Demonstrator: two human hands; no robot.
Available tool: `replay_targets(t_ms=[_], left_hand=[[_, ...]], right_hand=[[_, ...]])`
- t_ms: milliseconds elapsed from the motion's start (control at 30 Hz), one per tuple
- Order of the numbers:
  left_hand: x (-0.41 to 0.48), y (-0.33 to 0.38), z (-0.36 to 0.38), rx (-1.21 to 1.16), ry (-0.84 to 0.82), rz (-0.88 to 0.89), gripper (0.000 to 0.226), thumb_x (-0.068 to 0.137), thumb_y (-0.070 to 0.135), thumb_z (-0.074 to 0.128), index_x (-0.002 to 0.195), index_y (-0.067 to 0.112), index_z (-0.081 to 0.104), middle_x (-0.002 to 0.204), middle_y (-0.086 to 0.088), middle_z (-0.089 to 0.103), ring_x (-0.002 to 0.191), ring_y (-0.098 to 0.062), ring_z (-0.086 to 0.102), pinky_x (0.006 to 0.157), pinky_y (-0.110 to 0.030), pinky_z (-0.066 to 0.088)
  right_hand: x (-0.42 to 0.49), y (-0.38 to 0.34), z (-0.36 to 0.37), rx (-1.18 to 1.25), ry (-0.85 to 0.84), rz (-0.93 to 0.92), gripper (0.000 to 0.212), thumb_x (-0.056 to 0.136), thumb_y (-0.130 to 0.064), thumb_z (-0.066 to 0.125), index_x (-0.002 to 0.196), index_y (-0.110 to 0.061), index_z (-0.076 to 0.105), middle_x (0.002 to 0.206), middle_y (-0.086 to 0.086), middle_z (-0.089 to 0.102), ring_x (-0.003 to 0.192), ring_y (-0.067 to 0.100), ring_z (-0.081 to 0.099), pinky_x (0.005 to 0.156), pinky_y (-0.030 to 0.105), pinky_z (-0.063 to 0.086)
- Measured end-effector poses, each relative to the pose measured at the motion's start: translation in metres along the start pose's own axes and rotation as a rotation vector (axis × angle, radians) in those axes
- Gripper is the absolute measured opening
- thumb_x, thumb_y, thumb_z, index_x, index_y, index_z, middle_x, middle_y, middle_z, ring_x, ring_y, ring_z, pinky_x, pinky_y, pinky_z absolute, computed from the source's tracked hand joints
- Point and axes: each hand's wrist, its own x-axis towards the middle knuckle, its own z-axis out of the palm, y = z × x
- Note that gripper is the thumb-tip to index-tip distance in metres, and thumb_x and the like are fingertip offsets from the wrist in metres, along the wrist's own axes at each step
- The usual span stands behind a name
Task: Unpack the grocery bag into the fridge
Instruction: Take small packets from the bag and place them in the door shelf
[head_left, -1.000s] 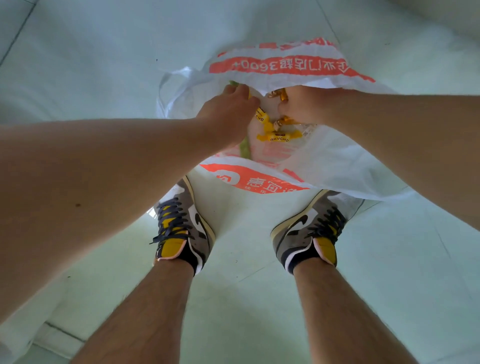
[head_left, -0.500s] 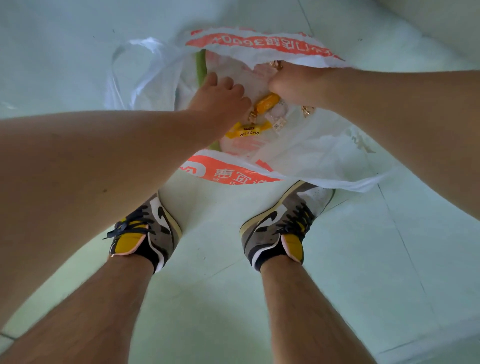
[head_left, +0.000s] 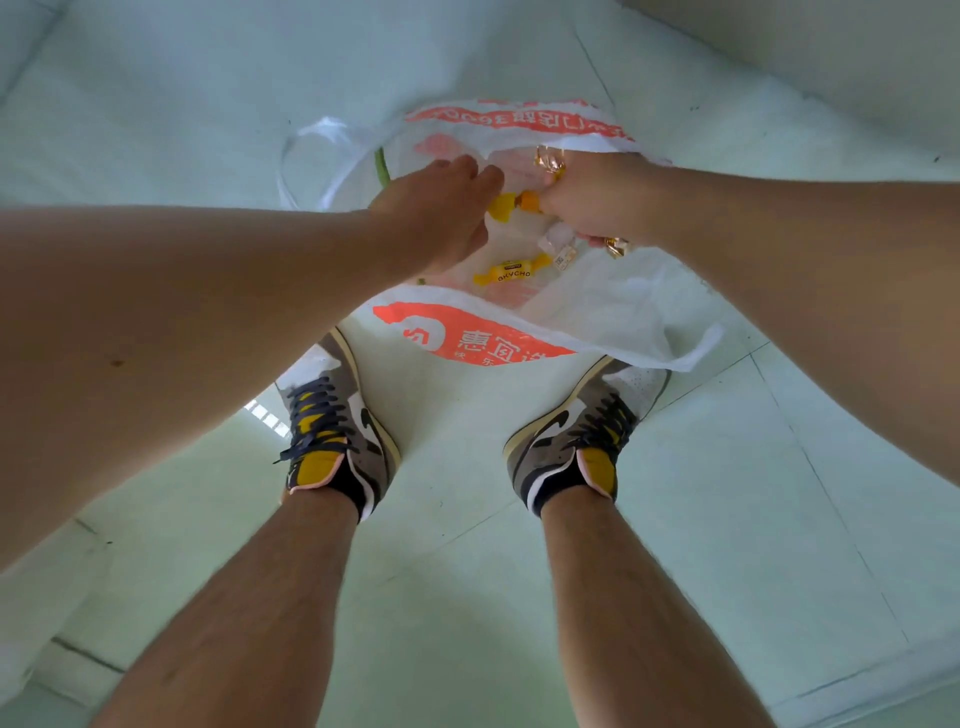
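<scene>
White plastic bag (head_left: 597, 306): I see it lying open on the pale tiled floor (head_left: 727, 519), just ahead of my two sneakers (head_left: 332, 436); orange print on its near and far sides.
Left hand (head_left: 441, 208): reaching into the bag's mouth, fingers curled loosely around a yellow wrapped candy (head_left: 501, 205) at the fingertips; whether it truly grips, I cannot tell.
Right hand (head_left: 592, 200): closed into a fist on wrapped candies, an orange one (head_left: 530, 201) poking out toward my left hand, gold wrappers (head_left: 549, 158) showing above and below the fist.
Loose candy (head_left: 511, 271): yellow, lying inside the bag beneath both hands.
Green stalk (head_left: 382, 166): at the bag's left edge.
</scene>
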Motion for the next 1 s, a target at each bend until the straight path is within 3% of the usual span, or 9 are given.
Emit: replay_targets(t_ms=[133,233,433,600,800,900,1000], left_hand=[[-0.021,0.002,-0.031,-0.116,-0.011,-0.107,0.030,0.100,0.024,0.038,0.123,0.009,0.051,0.099,-0.012,0.059,0.088,-0.032,0.058,0.068,-0.036,0.043],[-0.039,0.005,-0.058,-0.188,0.017,-0.083,0.030,0.098,0.023,0.039,0.123,0.011,0.049,0.112,-0.013,0.059,0.097,-0.034,0.059,0.070,-0.035,0.041],[-0.082,0.022,-0.118,-0.266,0.037,-0.105,0.027,0.097,0.023,0.040,0.119,0.010,0.048,0.113,-0.011,0.059,0.093,-0.028,0.056,0.070,-0.037,0.042],[-0.134,0.037,-0.170,-0.266,0.052,-0.164,0.030,0.096,0.025,0.042,0.123,0.014,0.048,0.117,-0.009,0.058,0.099,-0.031,0.057,0.074,-0.036,0.045],[-0.214,0.060,-0.266,-0.217,0.021,-0.194,0.031,0.097,0.029,0.044,0.125,0.017,0.048,0.114,-0.006,0.059,0.101,-0.029,0.057,0.072,-0.034,0.042],[-0.255,0.075,-0.327,-0.195,-0.003,-0.204,0.029,0.096,0.030,0.045,0.123,0.019,0.049,0.112,-0.005,0.061,0.100,-0.027,0.056,0.076,-0.036,0.047],[-0.292,0.093,-0.393,-0.183,0.002,-0.198,0.030,0.096,0.031,0.045,0.124,0.021,0.050,0.112,-0.004,0.062,0.095,-0.024,0.053,0.077,-0.034,0.046]], right_hand=[[-0.020,-0.020,0.000,0.220,0.143,0.116,0.006,0.086,-0.014,0.056,0.081,-0.018,0.054,0.068,0.010,0.061,0.049,0.026,0.054,0.042,0.025,0.041],[-0.043,-0.034,-0.012,0.279,0.150,0.107,0.010,0.088,-0.024,0.060,0.085,-0.016,0.055,0.069,0.011,0.062,0.046,0.026,0.056,0.037,0.025,0.043],[-0.106,-0.053,-0.038,0.360,0.175,0.143,0.015,0.089,-0.023,0.061,0.100,-0.018,0.053,0.077,0.007,0.058,0.053,0.023,0.056,0.036,0.022,0.039],[-0.180,-0.068,-0.065,0.403,0.208,0.153,0.033,0.089,-0.035,0.064,0.114,-0.017,0.054,0.087,0.004,0.059,0.065,0.020,0.054,0.048,0.025,0.035],[-0.299,-0.112,-0.120,0.369,0.240,0.131,0.016,0.090,-0.023,0.059,0.098,-0.018,0.046,0.079,0.000,0.051,0.066,0.018,0.049,0.050,0.028,0.029],[-0.358,-0.141,-0.149,0.344,0.266,0.132,0.014,0.087,-0.019,0.060,0.096,-0.017,0.049,0.084,0.001,0.056,0.081,0.025,0.055,0.052,0.028,0.033],[-0.415,-0.171,-0.178,0.316,0.306,0.120,0.023,0.084,-0.022,0.060,0.106,-0.015,0.055,0.102,0.006,0.064,0.090,0.026,0.061,0.064,0.030,0.047]])
